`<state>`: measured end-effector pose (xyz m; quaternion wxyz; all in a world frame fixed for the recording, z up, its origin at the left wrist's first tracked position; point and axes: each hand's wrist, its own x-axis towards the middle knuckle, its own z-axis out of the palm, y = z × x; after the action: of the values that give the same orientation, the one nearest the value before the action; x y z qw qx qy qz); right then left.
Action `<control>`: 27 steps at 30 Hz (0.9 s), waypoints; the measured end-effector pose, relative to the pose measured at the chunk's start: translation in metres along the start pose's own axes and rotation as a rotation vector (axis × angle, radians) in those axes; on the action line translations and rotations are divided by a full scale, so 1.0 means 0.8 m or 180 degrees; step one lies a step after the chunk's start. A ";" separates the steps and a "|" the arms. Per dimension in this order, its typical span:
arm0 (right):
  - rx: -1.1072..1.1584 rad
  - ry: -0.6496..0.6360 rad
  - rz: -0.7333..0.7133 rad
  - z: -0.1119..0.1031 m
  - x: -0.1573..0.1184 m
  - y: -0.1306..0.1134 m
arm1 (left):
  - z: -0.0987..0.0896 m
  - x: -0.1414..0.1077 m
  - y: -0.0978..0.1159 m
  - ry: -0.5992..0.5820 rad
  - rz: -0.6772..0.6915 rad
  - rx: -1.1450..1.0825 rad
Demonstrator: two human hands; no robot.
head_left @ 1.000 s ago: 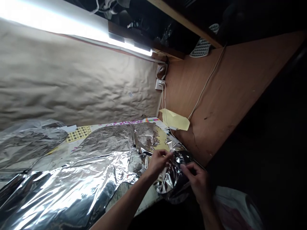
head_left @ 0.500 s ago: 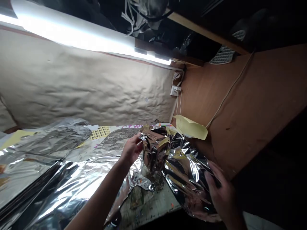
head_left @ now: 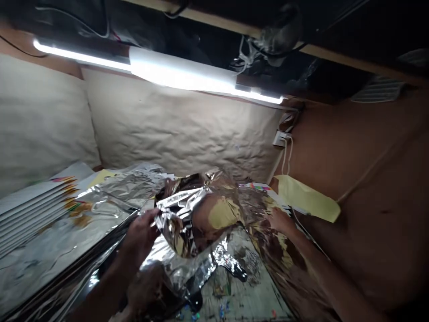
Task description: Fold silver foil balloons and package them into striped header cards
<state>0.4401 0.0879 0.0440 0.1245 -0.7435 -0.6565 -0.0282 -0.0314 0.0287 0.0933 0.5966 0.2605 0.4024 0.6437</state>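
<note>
The left hand (head_left: 142, 230) has its fingers closed at the edge of a crumpled, mirror-bright sheet of thin silver film (head_left: 179, 217), which stands bunched up over the middle of the worktop, between the two hands; a grip at the edge probably suits such limp material, which would slump if left unsupported. The right hand (head_left: 279, 219) reaches forward with its fingers on wrinkled silver film at the right, perhaps to steady it; blur hides whether they pinch or merely press, and whether this is the same sheet cannot be told. In front, a pale grey-green, paint-spotted worktop (head_left: 248, 290) shows between the layers. More glossy film lies under the left forearm, and beyond it a stack of white paper sheets (head_left: 31, 208) fans out at the far left, apart from the handling area. At the right, a folded pale yellow sheet of paper (head_left: 306, 199) leans by the brown wooden side panel (head_left: 355, 152), below a white wall socket (head_left: 281, 138). A bright white tube light (head_left: 184, 74) runs overhead, presumably placed to illuminate the surface.
</note>
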 end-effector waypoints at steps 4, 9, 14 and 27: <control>0.0214 0.0140 -0.0946 0.015 0.013 -0.101 | -0.055 -0.061 -0.045 0.0351 -0.0518 0.0249; 0.0461 -0.0787 -0.2386 0.056 -0.012 -0.244 | -0.110 -0.112 -0.063 0.0325 -0.0117 0.1026; 0.0221 -0.1135 -0.2295 0.087 -0.027 -0.289 | -0.176 -0.126 -0.022 0.1145 0.0663 0.3199; 0.0074 -0.0747 -0.2110 0.089 -0.033 -0.303 | -0.179 -0.022 0.039 0.0138 0.0068 0.3685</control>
<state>0.1896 0.1038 0.0053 0.0407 -0.4867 -0.8722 0.0261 -0.1630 -0.0170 0.0446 0.3419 0.5351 0.6985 0.3299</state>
